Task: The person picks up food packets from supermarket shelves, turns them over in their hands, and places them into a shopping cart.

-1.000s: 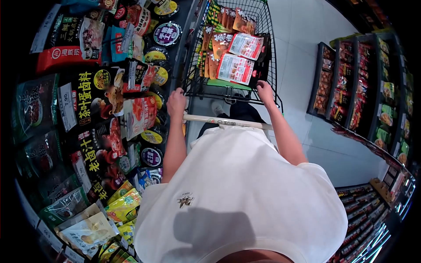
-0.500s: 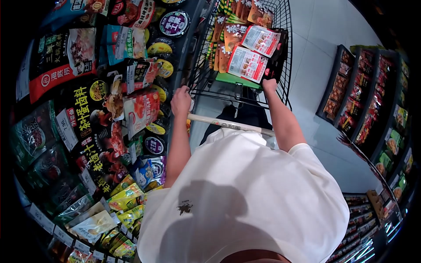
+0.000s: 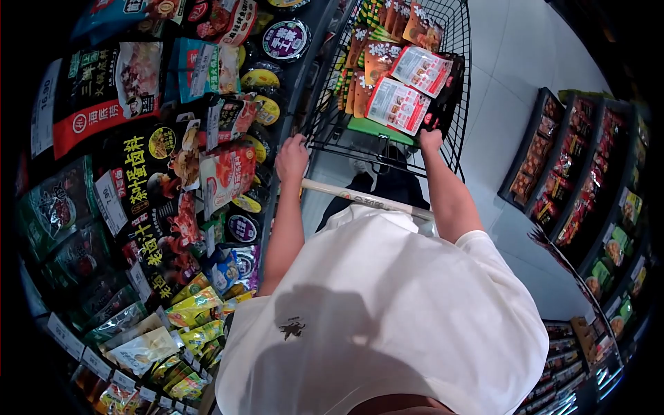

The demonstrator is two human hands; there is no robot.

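A black wire shopping cart (image 3: 465,90) stands in front of me, loaded with food packets. My left hand (image 3: 292,159) is closed at the near left corner of the cart, fingers curled over its frame. My right hand (image 3: 431,140) is closed at the near end of a black packet (image 3: 444,104) on the right side of the load; its fingertips are partly hidden. Beside that packet lie two red-and-white packets (image 3: 398,105), printed with text and small pictures. Orange-brown packets (image 3: 382,58) fill the left part. The cart's pale handle (image 3: 366,194) crosses in front of my shirt, untouched.
Close on my left runs a shelf with hotpot and seasoning packets (image 3: 107,90), round tubs (image 3: 285,40) and price tags (image 3: 111,200). To the right, beyond the grey tiled floor (image 3: 505,90), stands a tiered display rack (image 3: 570,159) of packaged food.
The cart, its load and both hands appear slightly further right and lower in view. The shelves shift slightly too. Both hands keep their places at the cart.
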